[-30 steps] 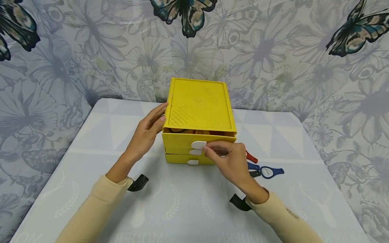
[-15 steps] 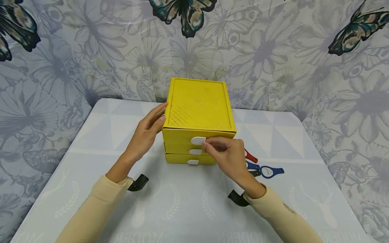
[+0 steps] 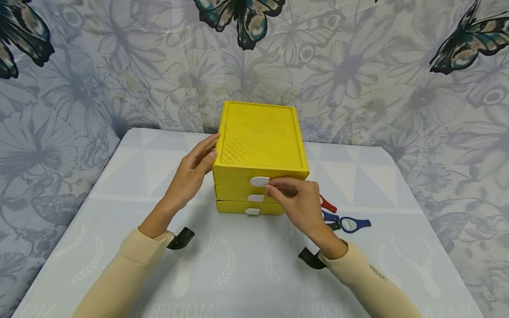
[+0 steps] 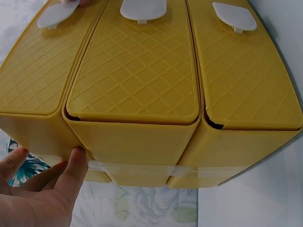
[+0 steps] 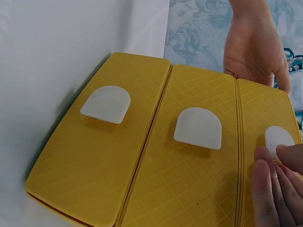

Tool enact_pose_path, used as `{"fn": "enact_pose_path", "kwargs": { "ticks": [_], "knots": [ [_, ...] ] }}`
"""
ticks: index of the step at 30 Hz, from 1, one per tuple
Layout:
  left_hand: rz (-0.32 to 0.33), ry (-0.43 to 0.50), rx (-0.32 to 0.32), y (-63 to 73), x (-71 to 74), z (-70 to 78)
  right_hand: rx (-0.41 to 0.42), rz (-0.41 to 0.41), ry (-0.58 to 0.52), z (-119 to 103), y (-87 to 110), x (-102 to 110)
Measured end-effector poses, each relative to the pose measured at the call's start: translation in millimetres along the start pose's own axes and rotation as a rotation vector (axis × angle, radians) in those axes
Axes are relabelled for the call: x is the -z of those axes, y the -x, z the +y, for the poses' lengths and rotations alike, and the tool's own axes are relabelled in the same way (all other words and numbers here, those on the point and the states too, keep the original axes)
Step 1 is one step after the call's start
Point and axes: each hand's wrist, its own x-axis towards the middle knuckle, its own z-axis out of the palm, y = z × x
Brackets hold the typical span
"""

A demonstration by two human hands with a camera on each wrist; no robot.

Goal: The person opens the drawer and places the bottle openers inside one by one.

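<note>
A yellow plastic chest of three small drawers [image 3: 260, 137] stands on the table, every drawer front flush with its frame. My right hand [image 3: 300, 198] pinches the white handle [image 3: 257, 181] of the top drawer [image 3: 232, 176] at its right edge. In the right wrist view, thumb and fingers meet at that handle [image 5: 276, 138]. White handles also mark the middle drawer [image 5: 199, 175] and bottom drawer [image 5: 104, 151]. My left hand [image 3: 188, 174] rests with extended fingers against the chest's left side; its fingertips touch the side wall in the left wrist view.
Right of the chest, partly behind my right hand, lie a red-handled thing [image 3: 328, 204], a blue one with a round opening [image 3: 359, 223] and a darker piece [image 3: 333, 226]. A floral cloth with butterflies [image 3: 254, 66] hangs behind the patterned white table [image 3: 222, 282].
The top drawer has slid in from partly open, hiding the brownish things seen inside. My right hand moved forward with its handle; my left hand stayed against the side.
</note>
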Motion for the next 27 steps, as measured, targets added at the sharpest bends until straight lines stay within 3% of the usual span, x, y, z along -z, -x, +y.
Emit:
{"fn": "enact_pose_path", "kwargs": {
  "ticks": [14,27],
  "knots": [
    [0.002,-0.002,0.003,-2.3,2.9,-5.1,-0.061,-0.063,0.054,19,11.3,-2],
    [-0.001,0.004,-0.002,-3.0,3.0,-8.6,-0.032,-0.101,0.057,35,6.4,-15]
  ]
}}
